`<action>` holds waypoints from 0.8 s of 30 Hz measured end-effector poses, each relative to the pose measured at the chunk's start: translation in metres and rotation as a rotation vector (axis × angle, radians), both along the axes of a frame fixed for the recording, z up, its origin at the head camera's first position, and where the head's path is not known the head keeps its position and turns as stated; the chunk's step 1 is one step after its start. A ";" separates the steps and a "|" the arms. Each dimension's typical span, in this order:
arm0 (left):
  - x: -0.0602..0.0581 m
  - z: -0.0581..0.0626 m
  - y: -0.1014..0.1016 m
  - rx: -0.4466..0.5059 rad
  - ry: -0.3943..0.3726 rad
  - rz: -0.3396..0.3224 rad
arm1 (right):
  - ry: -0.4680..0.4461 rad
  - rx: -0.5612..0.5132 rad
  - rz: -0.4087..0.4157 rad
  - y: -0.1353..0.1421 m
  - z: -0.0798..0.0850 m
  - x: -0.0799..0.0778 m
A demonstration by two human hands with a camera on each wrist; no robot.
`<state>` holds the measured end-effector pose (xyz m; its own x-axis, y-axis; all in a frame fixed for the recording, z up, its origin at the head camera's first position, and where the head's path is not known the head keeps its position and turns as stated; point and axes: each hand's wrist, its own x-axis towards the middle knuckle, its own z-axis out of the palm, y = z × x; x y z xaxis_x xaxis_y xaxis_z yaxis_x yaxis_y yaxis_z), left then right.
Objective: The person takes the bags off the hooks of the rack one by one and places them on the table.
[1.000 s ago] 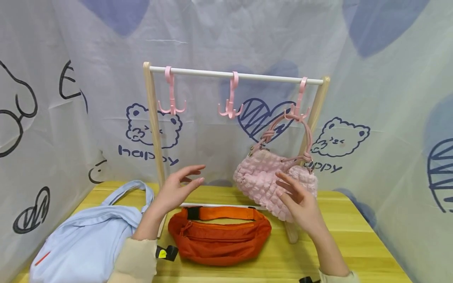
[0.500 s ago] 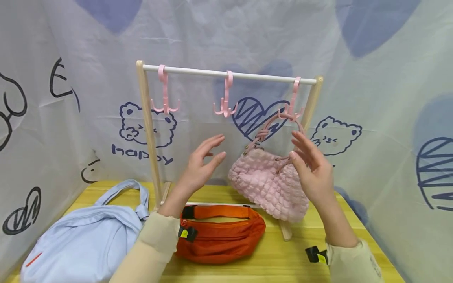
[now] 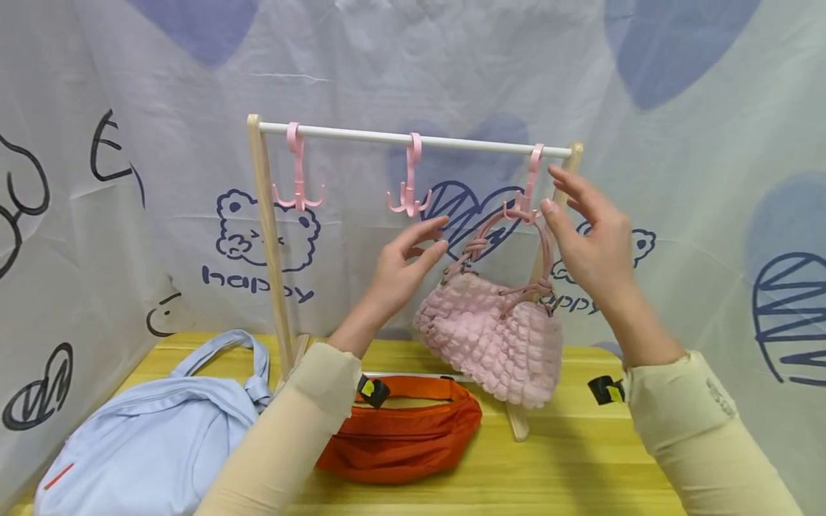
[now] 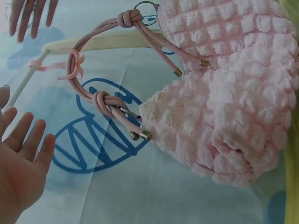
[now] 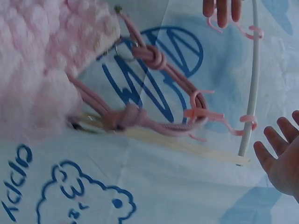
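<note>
Puckered, matt cloth forms the pink bag (image 3: 490, 337) — its cord tips (image 4: 145, 136) look like shiny metal. The hooks (image 3: 410, 174) are smooth plastic; the rack posts (image 3: 267, 215), pale wood — matt.

- Blue bag (image 3: 142, 451), toward left edge of tabletop (image 3: 503, 487): lower end cut off, head view.
- Tabletop front edge: cut off, head view.
- Orange waist bag (image 3: 413, 444): left end hidden behind left sleeve (image 3: 290, 430).
- Pink bag (image 5: 42, 65): blurred, cut off, right wrist view.
- Right hand (image 3: 600, 247): all but fingers cut off, left wrist view.
- Right sleeve (image 3: 684, 408): marking too small to read.
</note>
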<state>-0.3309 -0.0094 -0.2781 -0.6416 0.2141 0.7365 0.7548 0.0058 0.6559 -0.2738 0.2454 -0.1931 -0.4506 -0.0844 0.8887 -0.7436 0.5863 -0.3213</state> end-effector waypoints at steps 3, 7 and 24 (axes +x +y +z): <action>-0.006 0.008 0.008 0.012 -0.023 -0.011 | 0.032 0.052 -0.049 0.002 0.012 -0.011; -0.017 0.016 0.018 0.036 -0.053 -0.034 | 0.032 0.083 -0.091 0.005 0.027 -0.024; -0.048 0.042 0.070 -0.081 -0.202 -0.090 | -0.114 0.268 -0.155 0.022 0.056 -0.073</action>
<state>-0.3787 0.0601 -0.2360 -0.7498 0.3305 0.5733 0.6084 0.0036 0.7936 -0.3468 0.2670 -0.1375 -0.5713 -0.2309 0.7876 -0.6073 0.7644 -0.2164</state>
